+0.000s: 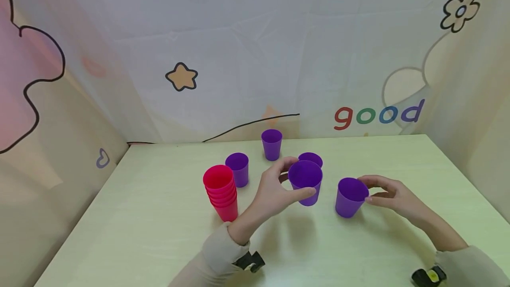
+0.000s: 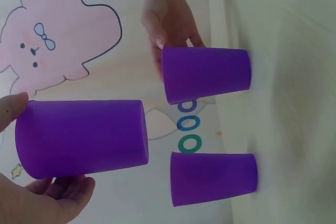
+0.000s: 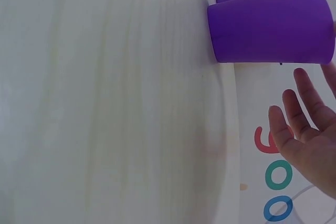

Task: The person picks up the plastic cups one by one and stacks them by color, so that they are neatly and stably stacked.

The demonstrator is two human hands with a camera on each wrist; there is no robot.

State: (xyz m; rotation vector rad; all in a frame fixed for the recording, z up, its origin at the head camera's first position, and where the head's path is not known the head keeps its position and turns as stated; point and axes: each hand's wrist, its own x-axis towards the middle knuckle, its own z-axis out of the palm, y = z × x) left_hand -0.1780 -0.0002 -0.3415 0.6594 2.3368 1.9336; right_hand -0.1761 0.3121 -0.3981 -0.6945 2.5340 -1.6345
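Note:
My left hand [image 1: 275, 191] grips a purple cup [image 1: 304, 174], thumb across its front and fingers behind it. That cup is raised off the table, as the left wrist view shows. Over to the right, my right hand [image 1: 392, 194] holds another purple cup [image 1: 348, 200] by the rim with thumb and index finger. This second cup stands upright with its base at the table, and the other fingers [image 3: 299, 108] spread loosely beside it. Partly hidden behind the raised cup is a third purple cup [image 1: 312, 157].
A stack of red cups [image 1: 225, 196] stands left of my left forearm. Two more purple cups stand upright farther back, one purple cup [image 1: 239, 171] behind the stack and one purple cup [image 1: 272, 146] near the table's [image 1: 139, 234] back edge. A printed curtain [image 1: 239, 56] hangs behind.

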